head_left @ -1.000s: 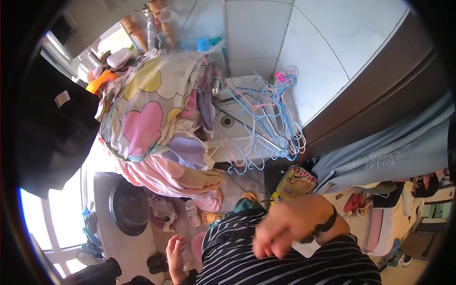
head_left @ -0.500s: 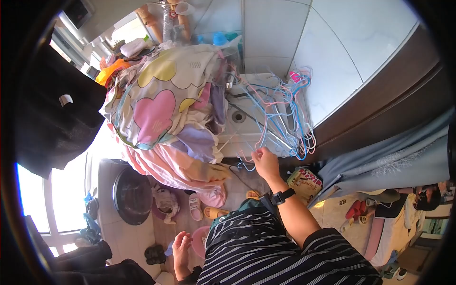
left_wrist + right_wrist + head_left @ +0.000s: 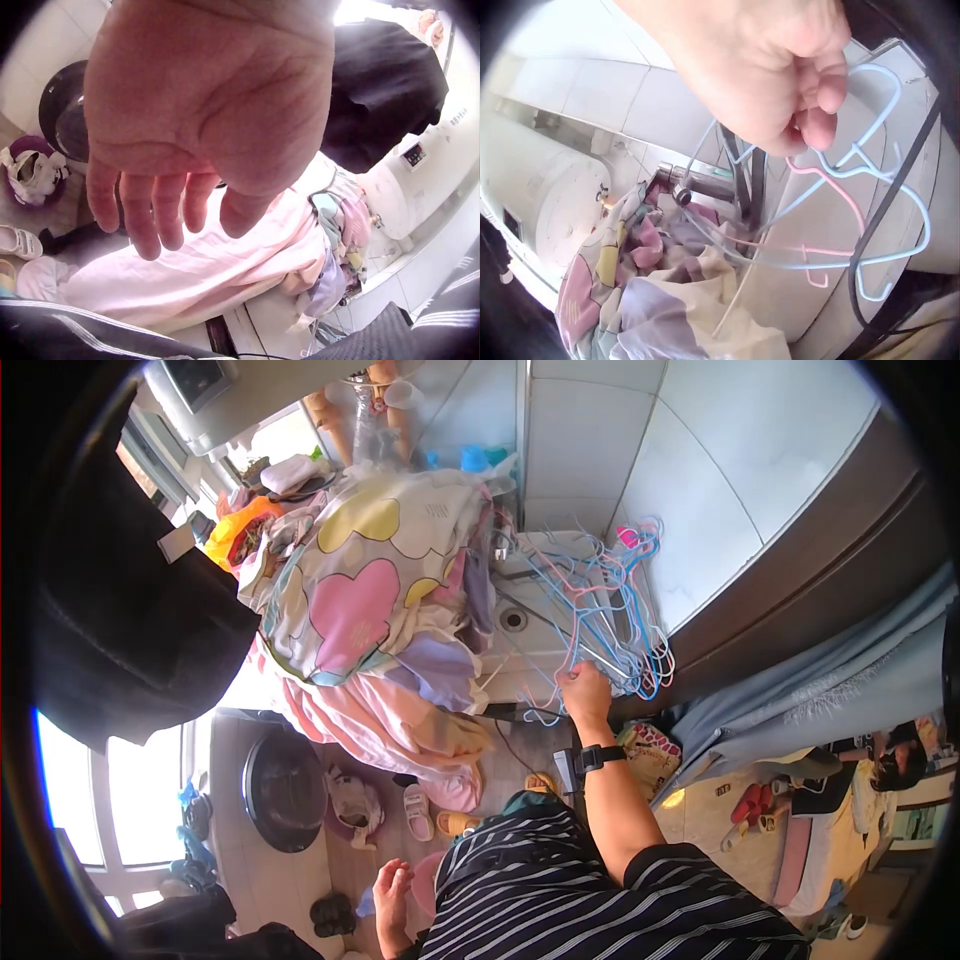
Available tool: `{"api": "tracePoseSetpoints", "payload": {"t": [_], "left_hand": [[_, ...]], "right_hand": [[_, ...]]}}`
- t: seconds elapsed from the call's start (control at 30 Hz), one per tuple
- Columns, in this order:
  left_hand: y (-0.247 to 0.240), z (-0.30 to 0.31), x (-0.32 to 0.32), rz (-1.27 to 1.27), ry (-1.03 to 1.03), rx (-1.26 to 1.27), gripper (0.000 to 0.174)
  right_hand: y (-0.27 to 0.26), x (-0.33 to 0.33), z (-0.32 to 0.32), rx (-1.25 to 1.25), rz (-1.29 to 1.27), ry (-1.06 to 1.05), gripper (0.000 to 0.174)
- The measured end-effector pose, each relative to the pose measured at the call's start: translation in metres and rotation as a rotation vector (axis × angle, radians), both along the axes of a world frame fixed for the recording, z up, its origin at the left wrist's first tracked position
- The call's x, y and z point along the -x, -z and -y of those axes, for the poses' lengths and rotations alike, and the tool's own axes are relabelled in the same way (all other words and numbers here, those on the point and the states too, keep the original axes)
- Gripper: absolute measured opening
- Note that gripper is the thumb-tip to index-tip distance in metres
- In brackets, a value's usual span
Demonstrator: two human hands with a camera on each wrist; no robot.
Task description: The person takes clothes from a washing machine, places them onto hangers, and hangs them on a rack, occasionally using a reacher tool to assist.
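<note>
In the head view, my right hand (image 3: 585, 692) is over the front edge of the white sink (image 3: 502, 660), at the near side of a tangle of blue and pink clothes hangers (image 3: 600, 595). The right wrist view has its fingers curled, pinching a light blue hanger (image 3: 921, 217) and a pink hanger (image 3: 851, 199) where they meet. My left hand (image 3: 392, 888) hangs low beside the striped shirt, holding nothing. Its fingers (image 3: 139, 217) droop loosely in the left wrist view, in front of pink cloth (image 3: 202, 281).
A big heap of laundry (image 3: 355, 605) with a flower-print cloth fills the counter left of the sink. Dark clothing (image 3: 140, 610) hangs at far left. A grey-blue curtain (image 3: 830, 680) drapes at right. Slippers (image 3: 418, 812) and a purple basin (image 3: 34, 195) are on the floor.
My right hand has gone from in front of the shirt out to the hangers at the sink edge and pinches there. The left hand stays low, holding nothing.
</note>
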State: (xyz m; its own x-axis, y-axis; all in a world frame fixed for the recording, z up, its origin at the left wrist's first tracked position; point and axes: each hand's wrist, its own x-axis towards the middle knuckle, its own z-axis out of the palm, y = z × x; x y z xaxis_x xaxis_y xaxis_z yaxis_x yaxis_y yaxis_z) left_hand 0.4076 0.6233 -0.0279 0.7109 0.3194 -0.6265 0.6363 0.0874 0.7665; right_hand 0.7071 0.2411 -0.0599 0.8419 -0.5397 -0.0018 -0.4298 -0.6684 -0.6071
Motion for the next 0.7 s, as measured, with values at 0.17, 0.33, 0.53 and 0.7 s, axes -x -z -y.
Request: {"api": "tracePoseSetpoints", "payload": {"t": [0.17,0.33,0.53,0.7], "left_hand": [[0.013,-0.028,0.003,0.022,0.015,0.043,0.03],[0.01,-0.049,-0.002,0.012,0.061,0.013,0.031],[0.016,-0.074,-0.017,-0.006,0.156,-0.014,0.034],[0.013,-0.082,-0.03,-0.009,0.207,-0.022,0.029]], "right_hand": [[-0.038,0.001,-0.018,-0.113,0.034,0.045,0.024],[-0.044,0.007,-0.034,-0.171,0.19,-0.039,0.021],[-0.034,0.015,-0.04,-0.636,0.246,-0.173,0.014],[-0.049,0.027,-0.042,-1.119,0.262,-0.156,0.014]]}}
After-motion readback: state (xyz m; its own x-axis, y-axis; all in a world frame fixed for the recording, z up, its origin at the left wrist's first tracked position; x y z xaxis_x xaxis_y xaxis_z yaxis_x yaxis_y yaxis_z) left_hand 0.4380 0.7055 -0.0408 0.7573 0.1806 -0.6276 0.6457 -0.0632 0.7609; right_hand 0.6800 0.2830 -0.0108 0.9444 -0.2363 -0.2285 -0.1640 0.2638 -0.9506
